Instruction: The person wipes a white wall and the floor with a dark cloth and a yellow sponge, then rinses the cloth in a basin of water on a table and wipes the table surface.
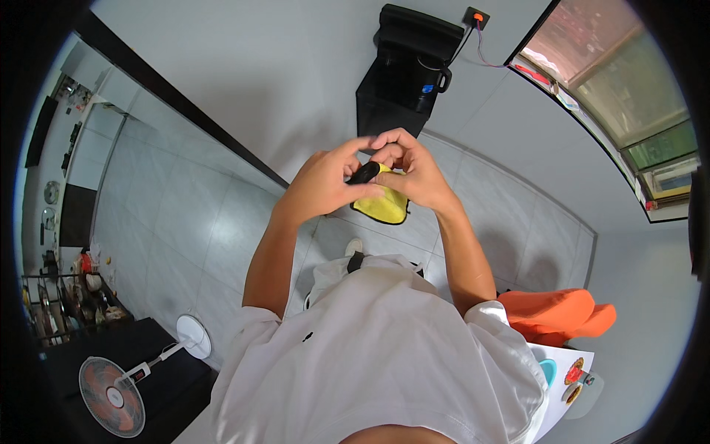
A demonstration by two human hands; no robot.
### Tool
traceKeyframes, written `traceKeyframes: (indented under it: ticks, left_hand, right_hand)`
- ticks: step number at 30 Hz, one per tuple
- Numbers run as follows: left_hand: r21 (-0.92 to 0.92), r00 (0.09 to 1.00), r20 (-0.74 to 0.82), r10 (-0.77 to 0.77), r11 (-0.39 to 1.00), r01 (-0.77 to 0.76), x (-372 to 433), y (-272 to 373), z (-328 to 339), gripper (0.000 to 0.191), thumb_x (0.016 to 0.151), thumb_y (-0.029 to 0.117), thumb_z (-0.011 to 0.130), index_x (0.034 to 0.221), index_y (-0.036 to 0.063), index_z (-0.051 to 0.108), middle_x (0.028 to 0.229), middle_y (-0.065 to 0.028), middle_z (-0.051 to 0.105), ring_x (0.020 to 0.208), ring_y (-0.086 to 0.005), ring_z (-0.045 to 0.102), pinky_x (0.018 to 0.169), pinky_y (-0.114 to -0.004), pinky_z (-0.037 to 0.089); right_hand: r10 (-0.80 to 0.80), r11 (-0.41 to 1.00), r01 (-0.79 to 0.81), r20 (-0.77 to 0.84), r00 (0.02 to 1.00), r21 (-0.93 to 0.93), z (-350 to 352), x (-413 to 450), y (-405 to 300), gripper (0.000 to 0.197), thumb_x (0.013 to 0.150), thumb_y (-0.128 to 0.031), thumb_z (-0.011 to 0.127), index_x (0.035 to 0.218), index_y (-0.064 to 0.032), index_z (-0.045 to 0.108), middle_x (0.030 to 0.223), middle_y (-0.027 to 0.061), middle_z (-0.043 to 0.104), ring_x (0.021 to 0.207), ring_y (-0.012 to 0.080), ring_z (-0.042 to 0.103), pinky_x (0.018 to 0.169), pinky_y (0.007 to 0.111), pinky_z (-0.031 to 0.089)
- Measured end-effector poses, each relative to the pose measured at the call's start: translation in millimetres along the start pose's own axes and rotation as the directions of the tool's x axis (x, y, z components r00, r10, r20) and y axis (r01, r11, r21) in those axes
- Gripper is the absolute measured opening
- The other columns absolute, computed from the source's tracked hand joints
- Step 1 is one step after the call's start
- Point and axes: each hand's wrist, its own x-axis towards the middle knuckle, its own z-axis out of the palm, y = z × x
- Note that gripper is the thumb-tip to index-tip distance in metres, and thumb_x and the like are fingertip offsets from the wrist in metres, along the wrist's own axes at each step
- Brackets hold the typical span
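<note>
In front of my chest, both hands meet around a yellow cloth point(384, 206) edged in black. A small, rounded black object point(364, 172) lies against the cloth; my fingers partly cover it, and I cannot tell what it is. My left hand point(324, 180) pinches the black object, its thumb reaching across the front of the cloth and its index fingertip slightly blurred. With thumb and curled fingers, my right hand point(415, 169) grips the upper part of the cloth. The lower part of the cloth hangs free below the hands.
Beyond my hands stands a black appliance point(391, 105) with a handled jug, beside a wall socket point(476, 18). An orange chair point(546, 311) and a white table point(566, 361) are at my right. A standing fan point(113, 395) is at lower left. A window point(627, 83) is at upper right.
</note>
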Motion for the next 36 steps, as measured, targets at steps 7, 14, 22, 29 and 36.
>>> traceKeyframes:
  ticks: [7, 14, 22, 29, 36]
  left_hand:
    - [-0.159, 0.994, 0.088, 0.058, 0.986, -0.044, 11, 25, 6, 0.013, 0.093, 0.010, 0.073, 0.092, -0.0012, 0.066, 0.078, -0.0004, 0.064, 0.072, -0.0053, 0.055, 0.067, -0.023, 0.045]
    - [-0.366, 0.882, -0.456, 0.121, 0.877, -0.310, -8, 42, -21, 0.010, 0.099, 0.012, 0.065, 0.099, 0.0016, 0.064, 0.082, 0.0032, 0.062, 0.074, -0.0017, 0.052, 0.065, -0.020, 0.042]
    - [0.087, 0.713, -0.702, -0.004, 0.992, 0.092, -56, -2, -69, 0.013, 0.099, 0.014, 0.065, 0.104, 0.0018, 0.063, 0.090, -0.0002, 0.063, 0.079, -0.0069, 0.055, 0.069, -0.022, 0.044]
    - [-0.487, 0.737, -0.522, -0.429, 0.860, 0.156, -71, -56, 15, 0.013, 0.096, 0.009, 0.066, 0.106, 0.0017, 0.063, 0.093, -0.0011, 0.067, 0.084, -0.0080, 0.061, 0.074, -0.024, 0.051]
    - [-0.362, 0.817, -0.494, -0.298, 0.925, 0.118, -83, -76, 92, 0.017, 0.092, 0.009, 0.070, 0.103, 0.0004, 0.061, 0.091, -0.0035, 0.067, 0.083, -0.0099, 0.063, 0.074, -0.026, 0.052]
  right_hand:
    - [0.001, 0.983, 0.009, -0.056, 0.998, 0.183, -22, -20, 17, 0.027, 0.088, -0.004, 0.075, 0.109, -0.0061, 0.058, 0.088, -0.0021, 0.063, 0.080, 0.0044, 0.057, 0.074, 0.025, 0.046]
    - [0.180, 0.964, -0.149, 0.126, 0.976, -0.221, -22, -39, 68, 0.016, 0.093, -0.015, 0.071, 0.106, -0.0056, 0.073, 0.093, -0.0019, 0.069, 0.089, 0.0089, 0.060, 0.084, 0.029, 0.048]
    - [0.191, 0.980, -0.194, -0.066, 0.979, -0.049, -40, -57, 77, 0.011, 0.093, -0.013, 0.069, 0.093, -0.0024, 0.071, 0.088, 0.0019, 0.067, 0.081, 0.0106, 0.058, 0.080, 0.028, 0.047]
    - [0.069, 0.904, -0.136, -0.174, 0.982, -0.405, -13, -43, 64, 0.017, 0.087, -0.016, 0.073, 0.085, -0.0001, 0.070, 0.076, 0.0040, 0.065, 0.068, 0.0123, 0.056, 0.066, 0.032, 0.045]
    - [0.510, 0.831, -0.498, 0.016, 0.860, 0.247, 37, -38, 69, 0.021, 0.094, -0.022, 0.071, 0.091, -0.0020, 0.072, 0.078, 0.0005, 0.068, 0.066, 0.0075, 0.064, 0.064, 0.022, 0.052]
